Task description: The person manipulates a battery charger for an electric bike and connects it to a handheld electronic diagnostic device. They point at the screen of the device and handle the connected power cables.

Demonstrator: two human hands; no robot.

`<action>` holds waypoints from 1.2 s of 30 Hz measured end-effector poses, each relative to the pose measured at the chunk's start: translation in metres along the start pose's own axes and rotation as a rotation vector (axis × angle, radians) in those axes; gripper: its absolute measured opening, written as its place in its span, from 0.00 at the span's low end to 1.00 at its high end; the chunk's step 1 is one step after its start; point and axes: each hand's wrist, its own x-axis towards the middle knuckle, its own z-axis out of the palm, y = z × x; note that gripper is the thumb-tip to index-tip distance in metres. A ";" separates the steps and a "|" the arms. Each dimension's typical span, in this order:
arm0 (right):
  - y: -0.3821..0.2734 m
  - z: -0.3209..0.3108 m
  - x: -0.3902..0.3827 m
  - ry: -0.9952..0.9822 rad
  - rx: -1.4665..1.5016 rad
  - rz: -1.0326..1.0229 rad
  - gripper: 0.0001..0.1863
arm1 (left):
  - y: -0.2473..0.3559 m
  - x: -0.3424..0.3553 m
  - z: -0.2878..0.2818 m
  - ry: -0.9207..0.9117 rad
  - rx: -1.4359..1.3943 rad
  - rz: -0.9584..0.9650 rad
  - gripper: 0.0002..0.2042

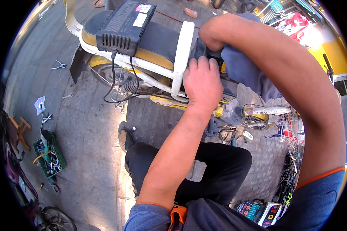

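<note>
A yellow electric scooter with a white frame tube (184, 50) and a dark seat (158, 42) stands across the upper middle. My left hand (203, 81) lies over the scooter's dark body behind the tube, its fingers close together and bent down out of sight at the tips; what they grip cannot be made out. Just beyond it, my right hand (212, 34) reaches down into the body from the right, wrist sharply bent and fingers hidden. Grey-blue cloth (243, 69) bunches beneath my right forearm. A black finned charger box (123, 29) rests on the seat, cables hanging down.
Pliers (59, 65) lie on the paving at left. Lower down is a green tool crate (50, 156) beside a wooden stand (21, 133). A wire basket (291, 129) and loose cables (229, 133) are at right. My bent leg (223, 165) is below the scooter.
</note>
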 end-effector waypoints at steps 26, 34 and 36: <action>-0.319 0.243 -0.182 1.209 1.771 0.159 0.07 | -0.068 0.058 -0.156 0.143 0.318 -0.273 0.47; -0.349 0.308 -0.213 1.145 2.028 0.242 0.09 | -0.085 0.011 -0.202 0.553 -0.842 -0.330 0.25; -0.356 0.324 -0.216 1.096 2.258 0.281 0.11 | -0.072 -0.025 -0.225 0.510 -1.096 -0.244 0.25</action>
